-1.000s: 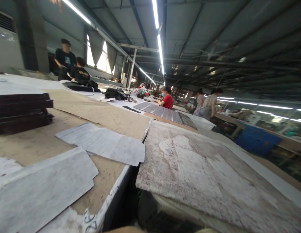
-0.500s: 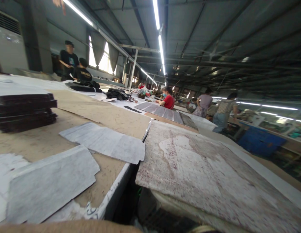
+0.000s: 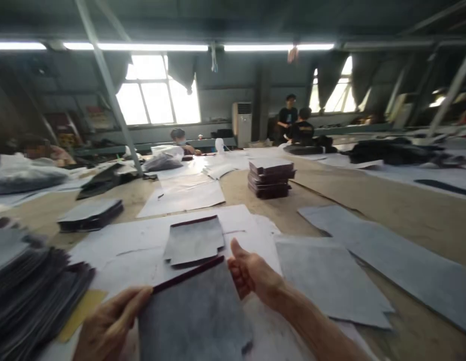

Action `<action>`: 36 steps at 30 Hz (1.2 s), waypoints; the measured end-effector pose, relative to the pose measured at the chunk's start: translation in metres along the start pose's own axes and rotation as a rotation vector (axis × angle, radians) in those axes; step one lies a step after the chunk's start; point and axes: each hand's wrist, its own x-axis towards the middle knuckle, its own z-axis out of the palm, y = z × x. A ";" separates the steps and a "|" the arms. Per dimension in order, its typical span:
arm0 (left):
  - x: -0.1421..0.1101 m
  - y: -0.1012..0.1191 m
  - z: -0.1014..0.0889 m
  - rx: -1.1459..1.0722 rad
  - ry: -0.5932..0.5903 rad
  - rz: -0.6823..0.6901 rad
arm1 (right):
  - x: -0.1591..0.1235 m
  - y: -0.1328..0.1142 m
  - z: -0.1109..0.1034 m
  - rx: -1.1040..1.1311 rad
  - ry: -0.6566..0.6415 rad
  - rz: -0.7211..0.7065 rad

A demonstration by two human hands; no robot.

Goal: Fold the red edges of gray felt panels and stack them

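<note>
A grey panel with a dark maroon strip along its top edge is held up in front of me. My left hand grips its upper left corner, thumb on top. Close to the upper right corner is my right hand, thumb raised apart from loosely curled fingers, nothing visible in it; whether those fingers touch the panel's edge I cannot tell. Just beyond lies a smaller-looking stack of similar panels with a maroon top edge, on white paper.
At the left rises a tall stack of dark-edged panels beside a yellow piece. Another stack stands farther back, and a low one lies left. Large grey sheets cover the right side. Several people sit or stand across the table.
My view has swung left, from the room and a stained board to the table before me. Both hands and the held grey panel are now in view; neither hand showed before.
</note>
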 end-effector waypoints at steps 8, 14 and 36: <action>0.001 0.024 0.011 -0.550 -0.271 -0.171 | -0.010 -0.002 0.012 0.199 0.131 0.076; -0.004 0.032 0.015 -0.426 -0.386 -0.273 | -0.002 -0.006 0.010 0.132 0.274 0.061; 0.098 0.037 0.054 0.350 -0.131 -0.128 | 0.109 -0.014 -0.013 -0.982 0.672 0.232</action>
